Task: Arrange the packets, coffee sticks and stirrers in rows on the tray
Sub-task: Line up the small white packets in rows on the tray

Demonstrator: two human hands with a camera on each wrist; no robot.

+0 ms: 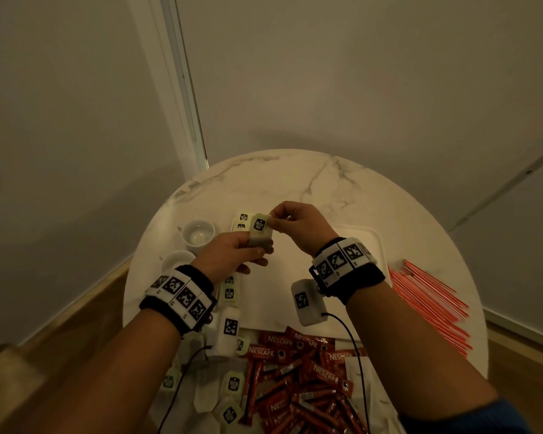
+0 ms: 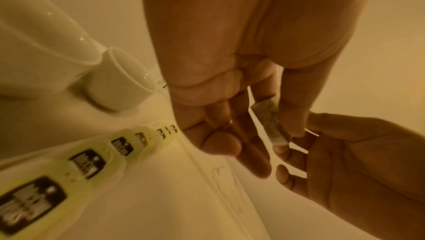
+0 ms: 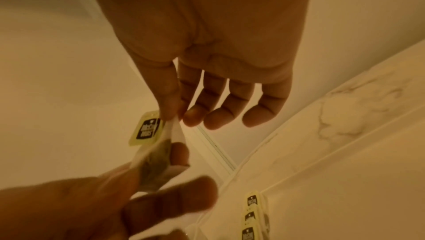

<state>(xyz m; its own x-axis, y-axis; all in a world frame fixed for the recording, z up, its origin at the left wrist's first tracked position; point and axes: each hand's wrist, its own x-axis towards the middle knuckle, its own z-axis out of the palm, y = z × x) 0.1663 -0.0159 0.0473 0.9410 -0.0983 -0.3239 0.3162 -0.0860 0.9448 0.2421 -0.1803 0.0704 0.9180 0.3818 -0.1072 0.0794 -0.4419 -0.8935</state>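
Both hands hold one pale green tea packet [image 1: 260,230] above the white tray [image 1: 362,234]. My left hand [image 1: 259,249] grips its lower part, thumb against fingers, as the left wrist view shows around the packet [image 2: 271,123]. My right hand [image 1: 275,218] pinches the top edge between thumb and forefinger; the right wrist view shows the packet [image 3: 157,162] and its tag [image 3: 147,129]. More tea packets [image 1: 241,221] lie in a row along the tray's left side [image 2: 122,145]. Red coffee sticks [image 1: 304,371] are piled near me. Orange stirrers [image 1: 430,303] lie to the right.
Two white cups [image 1: 198,234] on saucers stand left of the tray on the round marble table [image 1: 295,177]. Loose tea packets [image 1: 232,383] lie at the near left. Cables run from both wrist units over the piles. Walls close in behind the table.
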